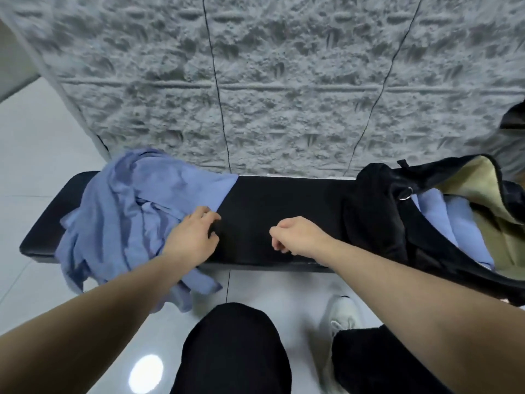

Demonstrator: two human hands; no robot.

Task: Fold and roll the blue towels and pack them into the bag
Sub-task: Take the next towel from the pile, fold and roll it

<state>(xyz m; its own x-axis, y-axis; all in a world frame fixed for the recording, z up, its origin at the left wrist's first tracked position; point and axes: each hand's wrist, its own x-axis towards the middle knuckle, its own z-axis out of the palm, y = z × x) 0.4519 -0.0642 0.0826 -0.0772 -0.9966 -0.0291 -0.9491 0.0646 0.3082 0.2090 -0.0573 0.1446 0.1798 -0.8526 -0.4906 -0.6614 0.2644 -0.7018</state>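
Grey, rough-textured wall panels (284, 66) fill the upper part of the frame, with pale glossy floor tiles (37, 155) at the left and along the bottom. Across the middle runs a black padded bench (278, 211).

On the left end of the bench lies a crumpled heap of blue towels (125, 217), some of it hanging over the front edge toward the floor. The left hand (196, 237) rests on the right edge of that heap, fingers bent and spread over the cloth where it meets the bare bench; whether it pinches the towel cannot be told.

The right hand (295, 237) hovers over the bare middle of the bench, fingers curled loosely inward and holding nothing.

At the right of the frame an open black bag (377, 223) with a tan lining sits on the bench end, and folded blue towels in the bag (451, 220) show inside it.

Lower centre, black-trousered knees (235, 351) and a white shoe (343, 314) are seen.
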